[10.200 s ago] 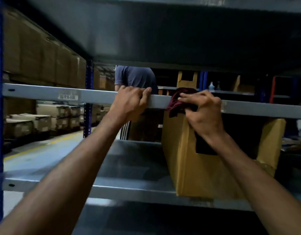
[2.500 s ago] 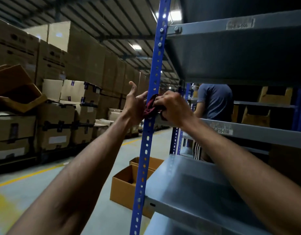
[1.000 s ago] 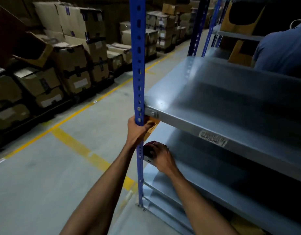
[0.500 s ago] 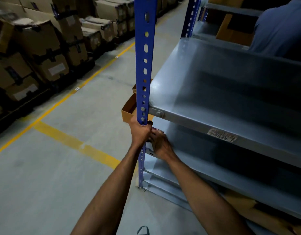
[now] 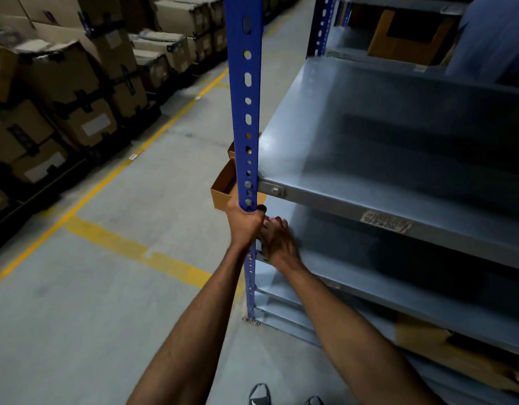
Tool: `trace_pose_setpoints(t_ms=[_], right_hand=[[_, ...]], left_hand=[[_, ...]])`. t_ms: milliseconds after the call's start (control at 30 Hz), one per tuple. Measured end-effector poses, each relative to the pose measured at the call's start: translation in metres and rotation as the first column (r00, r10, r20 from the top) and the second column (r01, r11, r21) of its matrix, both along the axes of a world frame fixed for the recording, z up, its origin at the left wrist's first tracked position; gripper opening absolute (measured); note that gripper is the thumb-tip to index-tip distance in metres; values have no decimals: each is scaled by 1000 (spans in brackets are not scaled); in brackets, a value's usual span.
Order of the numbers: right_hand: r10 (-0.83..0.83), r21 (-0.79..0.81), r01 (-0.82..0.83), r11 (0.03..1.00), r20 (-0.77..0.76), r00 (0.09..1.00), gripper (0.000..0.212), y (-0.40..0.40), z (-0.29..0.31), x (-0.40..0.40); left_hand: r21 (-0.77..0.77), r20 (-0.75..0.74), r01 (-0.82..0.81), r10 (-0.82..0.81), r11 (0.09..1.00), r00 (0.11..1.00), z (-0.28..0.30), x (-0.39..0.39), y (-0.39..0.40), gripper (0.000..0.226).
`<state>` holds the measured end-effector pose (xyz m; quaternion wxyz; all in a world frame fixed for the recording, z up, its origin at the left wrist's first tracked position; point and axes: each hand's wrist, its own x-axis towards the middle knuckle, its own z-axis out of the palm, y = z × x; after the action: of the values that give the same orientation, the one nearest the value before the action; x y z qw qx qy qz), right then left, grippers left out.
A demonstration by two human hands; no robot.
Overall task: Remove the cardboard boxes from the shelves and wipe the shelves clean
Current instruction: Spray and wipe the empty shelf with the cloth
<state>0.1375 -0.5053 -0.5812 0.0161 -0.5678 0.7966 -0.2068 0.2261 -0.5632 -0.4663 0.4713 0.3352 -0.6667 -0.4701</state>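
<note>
My left hand (image 5: 244, 226) grips the blue perforated upright post (image 5: 246, 92) of the rack, just below the grey metal shelf (image 5: 384, 159). My right hand (image 5: 277, 239) sits right beside it, holding a dark red cloth (image 5: 272, 220) against the post near the corner of the lower shelf (image 5: 384, 285); only a bit of the cloth shows above the fingers. An open cardboard box (image 5: 223, 185) stands on the floor behind the post. A flattened piece of cardboard (image 5: 433, 346) lies on the bottom level.
Stacked strapped cartons (image 5: 77, 92) line the left side beyond a yellow floor line (image 5: 135, 249). A person in a blue shirt (image 5: 495, 36) stands at the upper right behind the rack. Another cardboard box (image 5: 410, 33) sits on the far rack. My shoes (image 5: 259, 394) show below.
Over the last second both hands stay at the post near the lower shelf corner; the left has slid slightly down the post and the camera has tilted further down.
</note>
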Motion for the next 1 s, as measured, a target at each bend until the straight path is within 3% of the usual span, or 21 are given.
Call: trace_pose_setpoints(t_ms=[100,200,300,467,600,667,733,867,933,1000], right_hand=[[11,75,-4,997,-87,996,50,9,-28,0],[-13,20,14,1000,-23,1000,65,27,-42,5],[9,15,-9,1000,-3,1000,35,16,-28,-2],[-165,-121,178,976,113,980,19,-40,-3,-27],[-147,31,149,988,-44,988,46,-21,-32,-11],[-84,15,85,996,-82,993,53,3,-40,1],[-13,-16,12,1000,-66,998,46,2,-35,-8],[-105,-233,122,965,86,991,20,-33,6,-29],[-105,-260,127,957,96,990,23,-36,11,-24],[-68,-155,76,985,55,996,36,-22,4,-11]], left_hand=[[62,40,99,-101,993,994,3,6,-8,31],[63,48,192,-195,979,980,20,11,-15,47],[4,20,188,-188,982,982,28,5,-17,32],[-32,-14,150,-150,988,989,8,1,-23,22],[-130,-40,112,-118,985,992,15,-1,-17,19],[-167,-61,103,-115,981,991,16,-1,-17,22],[-182,-64,100,-113,978,992,16,-1,-17,22],[-151,-79,137,-150,979,986,15,1,-15,24],[-158,-79,138,-152,978,985,15,1,-14,25],[-173,-72,134,-148,976,986,14,1,-15,22]])
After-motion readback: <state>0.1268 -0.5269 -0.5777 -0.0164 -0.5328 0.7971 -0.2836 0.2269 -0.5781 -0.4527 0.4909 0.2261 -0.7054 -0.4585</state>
